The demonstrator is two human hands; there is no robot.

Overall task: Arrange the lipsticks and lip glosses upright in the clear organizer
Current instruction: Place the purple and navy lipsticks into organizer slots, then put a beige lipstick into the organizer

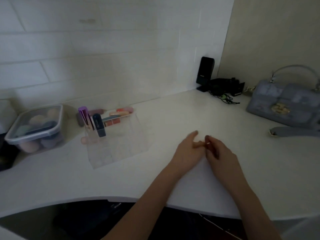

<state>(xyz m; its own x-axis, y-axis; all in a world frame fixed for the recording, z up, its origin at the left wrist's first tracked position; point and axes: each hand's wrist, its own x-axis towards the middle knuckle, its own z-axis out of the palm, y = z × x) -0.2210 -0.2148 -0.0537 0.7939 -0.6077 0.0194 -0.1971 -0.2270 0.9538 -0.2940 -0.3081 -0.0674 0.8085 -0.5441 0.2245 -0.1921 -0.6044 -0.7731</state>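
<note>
The clear organizer (121, 153) stands on the white counter, left of centre. A purple-capped lipstick (84, 116) and a dark blue lipstick (99, 125) stand upright in its far left corner. Several pink, orange and red lipsticks and glosses (119, 112) lie flat behind it against the wall. My left hand (186, 151) and my right hand (220, 153) rest on the counter to the right of the organizer. Their fingertips touch each other. The left fingers are spread. The right fingers are curled, and I see no object in either hand.
A lidded plastic box of makeup sponges (34, 125) sits at the far left. A black speaker (205, 71) and tangled cables (225, 94) fill the back corner. A grey handbag (284, 104) stands at the right, with its strap (294, 131) in front. The counter's curved front edge is near me.
</note>
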